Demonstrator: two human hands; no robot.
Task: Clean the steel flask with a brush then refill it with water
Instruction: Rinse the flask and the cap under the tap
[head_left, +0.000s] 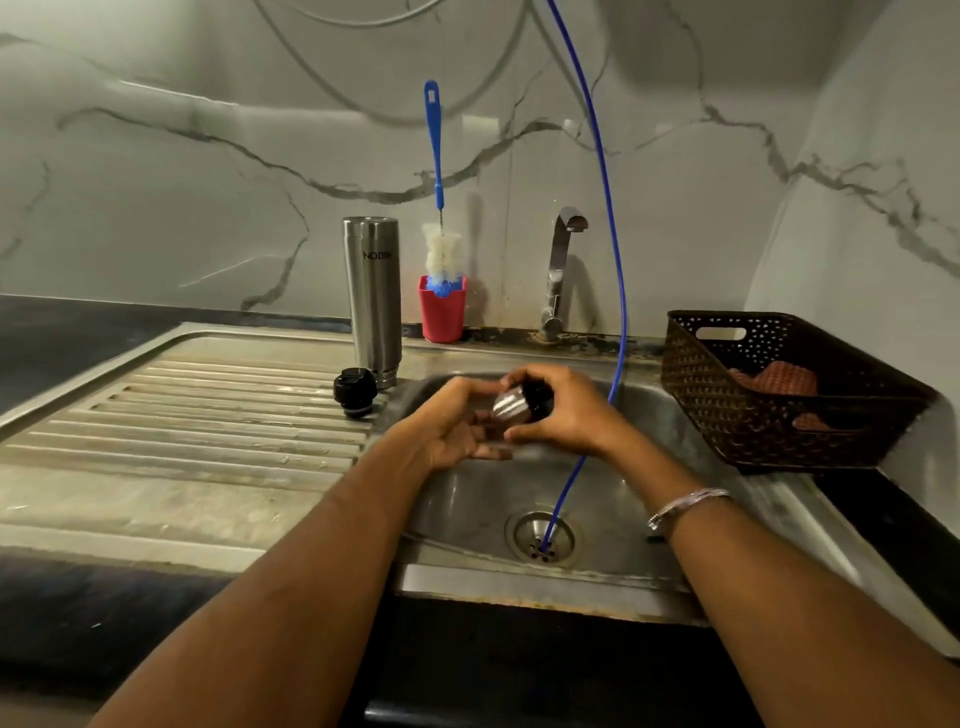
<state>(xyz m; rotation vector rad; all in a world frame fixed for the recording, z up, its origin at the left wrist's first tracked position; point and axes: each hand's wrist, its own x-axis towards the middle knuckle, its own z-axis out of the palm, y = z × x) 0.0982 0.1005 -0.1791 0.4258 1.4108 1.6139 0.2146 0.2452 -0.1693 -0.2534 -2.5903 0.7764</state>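
The steel flask (372, 301) stands upside down on the sink's back ledge, left of the basin. Its black stopper (355, 391) lies on the drainboard in front of it. A blue-handled bottle brush (440, 208) stands bristles down in a red cup (442, 317). Over the basin my right hand (561, 410) grips the flask's steel cap (514, 408), whose inside looks black. My left hand (452, 426) touches the cap from the left with relaxed, spread fingers.
The steel sink basin (483, 499) has a drain (540, 538) with a thin blue hose (615, 260) running down into it. A tap (561, 270) stands behind the basin. A dark woven basket (727, 415) holding an orange cloth sits at the right. The ribbed drainboard (208, 410) lies left.
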